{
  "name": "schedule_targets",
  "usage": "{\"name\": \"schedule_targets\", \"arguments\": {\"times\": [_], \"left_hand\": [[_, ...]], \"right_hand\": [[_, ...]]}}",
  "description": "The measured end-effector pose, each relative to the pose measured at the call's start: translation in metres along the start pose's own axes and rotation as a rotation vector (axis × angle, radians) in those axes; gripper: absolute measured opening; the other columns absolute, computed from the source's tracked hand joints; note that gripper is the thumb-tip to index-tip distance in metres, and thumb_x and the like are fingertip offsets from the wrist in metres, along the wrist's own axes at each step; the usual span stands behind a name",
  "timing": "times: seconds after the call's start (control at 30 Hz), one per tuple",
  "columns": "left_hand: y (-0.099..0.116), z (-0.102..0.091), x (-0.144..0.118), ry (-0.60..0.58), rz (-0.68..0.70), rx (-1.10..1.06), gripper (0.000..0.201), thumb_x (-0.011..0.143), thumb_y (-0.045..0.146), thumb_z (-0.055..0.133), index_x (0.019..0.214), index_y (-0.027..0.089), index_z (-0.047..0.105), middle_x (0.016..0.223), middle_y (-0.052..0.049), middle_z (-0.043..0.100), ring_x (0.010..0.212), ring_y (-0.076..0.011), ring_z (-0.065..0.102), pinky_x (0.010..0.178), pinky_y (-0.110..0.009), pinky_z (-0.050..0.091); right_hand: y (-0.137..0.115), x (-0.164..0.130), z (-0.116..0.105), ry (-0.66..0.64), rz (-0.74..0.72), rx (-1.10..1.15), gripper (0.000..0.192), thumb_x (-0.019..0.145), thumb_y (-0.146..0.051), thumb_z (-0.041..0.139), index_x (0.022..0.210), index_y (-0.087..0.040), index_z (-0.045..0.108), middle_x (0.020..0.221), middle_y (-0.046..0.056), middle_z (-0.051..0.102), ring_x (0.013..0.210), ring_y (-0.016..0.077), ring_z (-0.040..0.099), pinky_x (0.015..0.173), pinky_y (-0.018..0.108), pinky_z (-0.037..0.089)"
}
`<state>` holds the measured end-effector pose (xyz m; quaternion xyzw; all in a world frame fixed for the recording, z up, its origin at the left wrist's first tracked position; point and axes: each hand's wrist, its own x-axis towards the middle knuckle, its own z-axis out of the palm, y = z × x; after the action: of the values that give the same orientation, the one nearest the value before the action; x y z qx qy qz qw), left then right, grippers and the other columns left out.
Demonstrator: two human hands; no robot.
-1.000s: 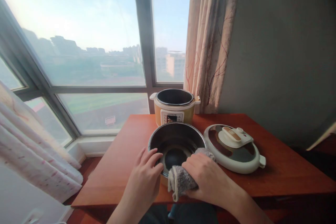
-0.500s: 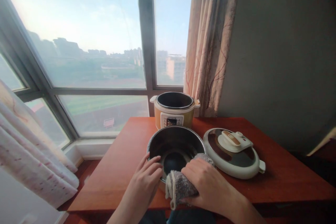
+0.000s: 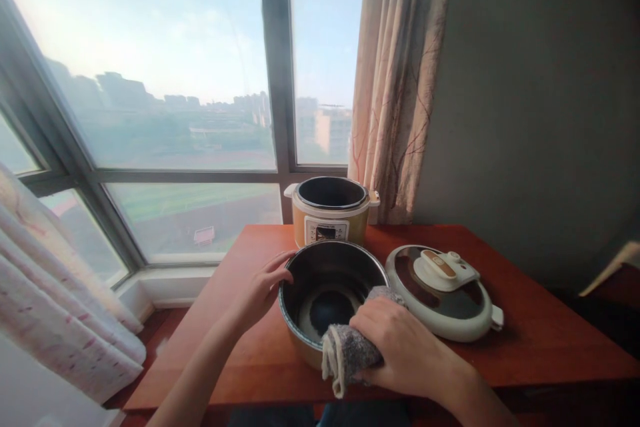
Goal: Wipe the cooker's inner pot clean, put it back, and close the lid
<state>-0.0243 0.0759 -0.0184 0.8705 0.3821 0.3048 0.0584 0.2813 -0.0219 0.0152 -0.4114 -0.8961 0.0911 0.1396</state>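
A metal inner pot (image 3: 330, 280) sits tilted toward me on the red-brown table (image 3: 525, 333). My left hand (image 3: 263, 287) grips the pot's left rim and side. My right hand (image 3: 400, 347) holds a grey cloth (image 3: 347, 357) pressed over the pot's near right rim. Behind the pot stands the yellow and white cooker body (image 3: 330, 210), with no lid on it. The cooker's round lid (image 3: 443, 287) lies flat to the right of the pot.
A large window (image 3: 165, 100) runs behind the table, with a patterned curtain (image 3: 395, 80) hanging at its right. Another curtain (image 3: 60, 307) hangs at the lower left. A grey wall (image 3: 540, 100) stands to the right. The table's near edge is close to my body.
My left hand has moved from the pot's near rim to its left side. The right hand with the cloth has stayed at the near right rim. The pot now tilts more toward me.
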Motion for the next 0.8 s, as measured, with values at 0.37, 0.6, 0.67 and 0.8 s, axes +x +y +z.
{"name": "schedule_targets", "arguments": {"times": [0.37,0.6,0.67,0.8], "left_hand": [[0.052,-0.026,0.017,0.125,-0.113,-0.066,0.044,0.086,0.011,0.04,0.119,0.022,0.067,0.13,-0.008,0.066,0.114,-0.0229,0.065,0.096,-0.037,0.054],[0.147,-0.006,0.023,-0.154,0.101,-0.262,0.049,0.085,0.011,0.047,0.131,0.025,0.056,0.136,-0.007,0.061,0.122,-0.023,0.059,0.103,-0.036,0.05],[0.163,0.001,0.024,-0.249,0.112,-0.134,0.047,0.084,0.017,0.053,0.129,0.029,0.056,0.138,-0.007,0.059,0.119,-0.0265,0.061,0.1,-0.04,0.051],[0.175,0.019,0.021,-0.317,0.086,-0.022,0.05,0.085,0.029,0.06,0.134,0.029,0.05,0.137,-0.01,0.058,0.109,-0.0292,0.065,0.09,-0.04,0.055]], "right_hand": [[0.022,-0.023,0.009,0.352,0.204,0.348,0.039,0.094,-0.047,0.054,0.125,-0.024,0.06,0.134,0.01,0.059,0.128,0.027,0.05,0.113,0.047,0.034],[0.041,-0.044,0.065,0.656,0.667,0.915,0.057,0.089,-0.059,0.056,0.133,-0.023,0.055,0.144,0.009,0.053,0.139,0.0296,0.041,0.118,0.047,0.028],[0.039,-0.048,0.075,0.671,0.759,1.175,0.06,0.086,-0.061,0.06,0.134,-0.024,0.055,0.146,0.007,0.052,0.141,0.0287,0.04,0.116,0.044,0.034],[0.033,-0.054,0.088,0.697,0.827,1.529,0.062,0.08,-0.059,0.068,0.133,-0.028,0.057,0.145,0.004,0.054,0.137,0.0299,0.045,0.103,0.044,0.049]]}}
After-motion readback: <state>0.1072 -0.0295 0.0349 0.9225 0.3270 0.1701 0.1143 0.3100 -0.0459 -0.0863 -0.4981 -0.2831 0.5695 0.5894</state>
